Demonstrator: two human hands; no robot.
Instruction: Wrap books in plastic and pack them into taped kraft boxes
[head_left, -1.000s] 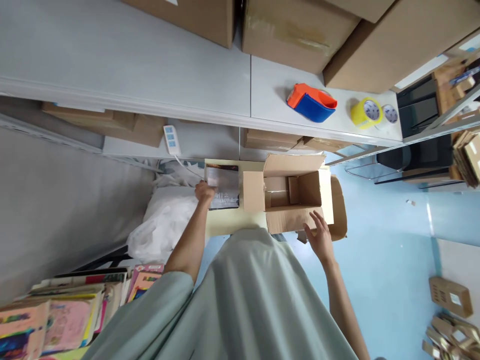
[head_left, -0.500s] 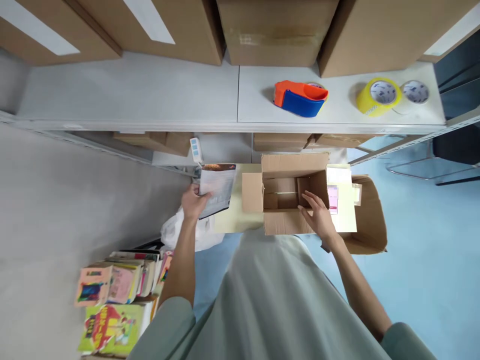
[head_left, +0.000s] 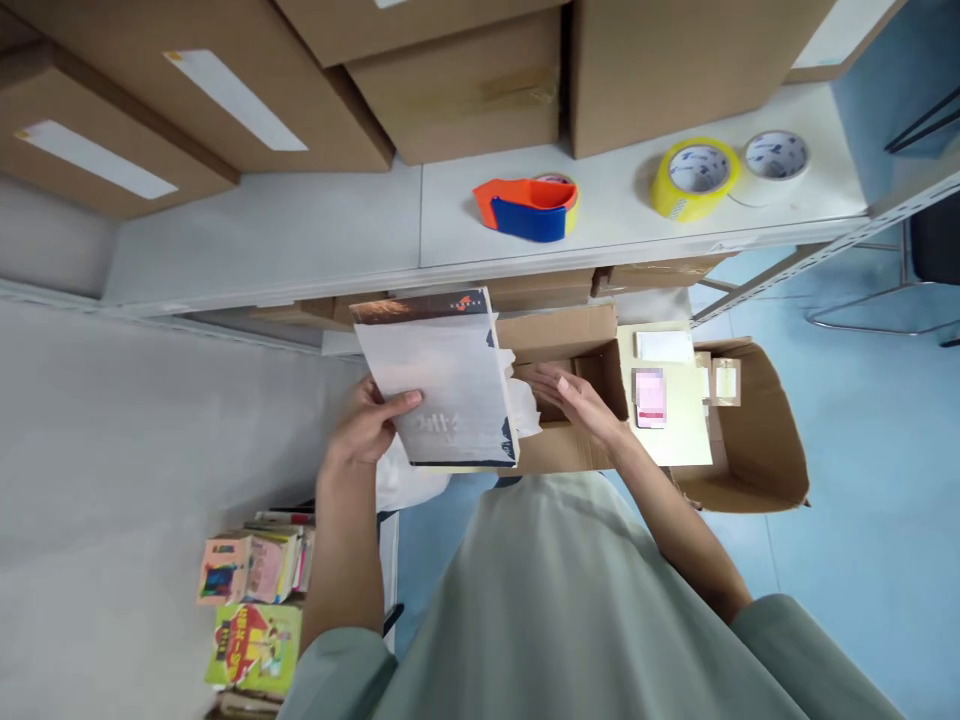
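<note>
My left hand (head_left: 369, 420) is closed on the left edge of a book (head_left: 442, 385), thumb on top. The book has a dark cover mostly overlaid by a whitish translucent sheet, and it is raised in front of me, tilted. White crumpled wrapping (head_left: 527, 405) sticks out at its right side. Behind and right of the book stands an open cardboard box (head_left: 559, 330), its left part hidden by the book. My right hand (head_left: 581, 405) is over the box opening, fingers stretched out and holding nothing.
On the shelf (head_left: 300, 245) lie an orange and blue tape dispenser (head_left: 529, 208), a yellow tape roll (head_left: 694, 180) and a clear tape roll (head_left: 776, 158), with large cartons (head_left: 480, 100) behind. A phone (head_left: 649, 398) rests right of the box. An open carton (head_left: 757, 440) and stacked books (head_left: 255, 640) stand lower.
My left hand has lifted the book off the table and brought it right, up to the box. My right hand has moved from the box's front flap to over its opening.
</note>
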